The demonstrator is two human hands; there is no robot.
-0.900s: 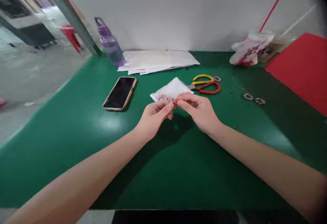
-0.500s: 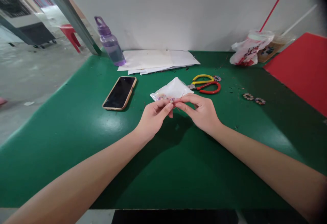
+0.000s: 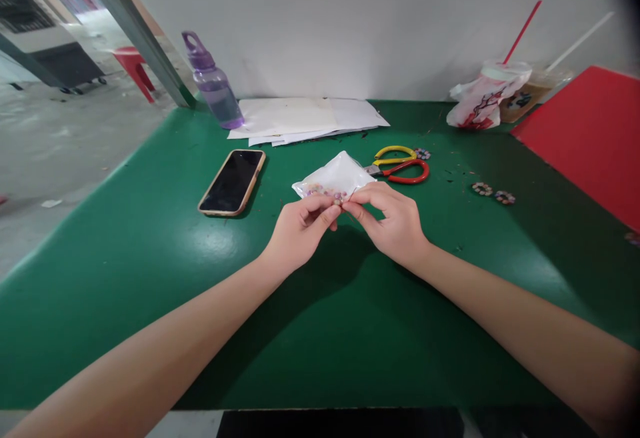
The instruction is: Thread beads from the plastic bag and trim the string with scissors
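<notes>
My left hand [image 3: 297, 233] is closed in a pinch on a small pale bead [image 3: 338, 202]. Touching it from the other side, my right hand [image 3: 394, 221] has thumb and forefinger pressed together on what looks like a thin thread, mostly hidden by the fingers. Just behind both hands lies a white plastic packet [image 3: 340, 171], with several small coloured beads [image 3: 320, 190] at its near edge. Scissors [image 3: 411, 173] with yellow and red handles rest beside the packet, their blades partly covered by it. A small beaded ring [image 3: 423, 154] lies against the handles.
Two beaded rings [image 3: 482, 189] lie farther right on the green table [image 3: 380, 331]. A phone [image 3: 233, 183] is at left, with a purple bottle [image 3: 217, 95] and papers [image 3: 310, 115] behind. Bagged drink cups [image 3: 493, 95] and a red board [image 3: 590, 138] stand at back right.
The hands stay together in almost the same place, with the bead between the fingertips showing more clearly. My right fingers have shifted slightly. The whole view has moved a little.
</notes>
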